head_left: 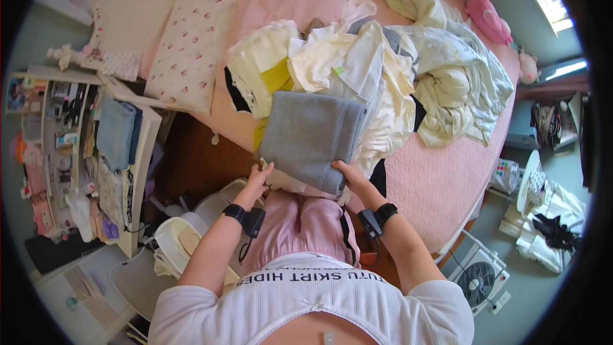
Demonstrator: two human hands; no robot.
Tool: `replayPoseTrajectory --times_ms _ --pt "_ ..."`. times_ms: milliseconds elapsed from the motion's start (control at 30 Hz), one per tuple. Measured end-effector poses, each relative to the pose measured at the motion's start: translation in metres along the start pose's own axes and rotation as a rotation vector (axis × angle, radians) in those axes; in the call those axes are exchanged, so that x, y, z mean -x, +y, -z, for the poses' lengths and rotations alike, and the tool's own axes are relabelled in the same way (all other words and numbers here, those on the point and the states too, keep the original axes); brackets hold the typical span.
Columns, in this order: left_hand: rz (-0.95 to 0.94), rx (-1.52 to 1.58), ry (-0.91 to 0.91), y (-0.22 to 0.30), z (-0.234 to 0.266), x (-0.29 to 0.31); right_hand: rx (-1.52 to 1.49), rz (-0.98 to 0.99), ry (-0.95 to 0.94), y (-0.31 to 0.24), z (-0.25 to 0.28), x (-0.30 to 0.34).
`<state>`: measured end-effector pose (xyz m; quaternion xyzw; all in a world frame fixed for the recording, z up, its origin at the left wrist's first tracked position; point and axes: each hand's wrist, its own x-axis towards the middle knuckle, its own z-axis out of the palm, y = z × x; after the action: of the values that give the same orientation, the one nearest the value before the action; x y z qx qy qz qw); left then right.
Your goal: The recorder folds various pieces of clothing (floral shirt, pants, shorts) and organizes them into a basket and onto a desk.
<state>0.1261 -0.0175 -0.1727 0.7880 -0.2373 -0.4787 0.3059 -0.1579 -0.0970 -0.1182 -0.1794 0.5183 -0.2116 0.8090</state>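
Observation:
A folded grey garment (pixel 311 137) lies at the near edge of the pink bed (pixel 440 179), on top of a heap of clothes. My left hand (pixel 258 179) grips its near left corner. My right hand (pixel 351 174) grips its near right edge. Both wrists carry black bands. Behind the grey piece lies a jumble of white and cream clothes (pixel 332 64) with a yellow item (pixel 276 78) showing through. A pink garment (pixel 305 220) hangs just below my hands, at the bed's edge.
A flowered pillow (pixel 190 48) and a pink pillow (pixel 300 6) lie at the head of the bed; a crumpled cream duvet (pixel 456 83) lies to the right. A cluttered white shelf unit (pixel 89 153) stands left. A white fan (pixel 479 278) and bags sit on the floor at right.

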Motion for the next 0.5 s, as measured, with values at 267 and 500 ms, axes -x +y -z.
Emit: replayPoseTrajectory --times_ms 267,500 --pt "-0.528 0.081 -0.387 0.069 0.036 0.051 -0.046 -0.044 -0.150 -0.095 -0.071 0.071" --pt "-0.155 1.165 -0.521 0.122 0.130 0.114 0.187 -0.110 -0.331 -0.150 -0.134 0.092"
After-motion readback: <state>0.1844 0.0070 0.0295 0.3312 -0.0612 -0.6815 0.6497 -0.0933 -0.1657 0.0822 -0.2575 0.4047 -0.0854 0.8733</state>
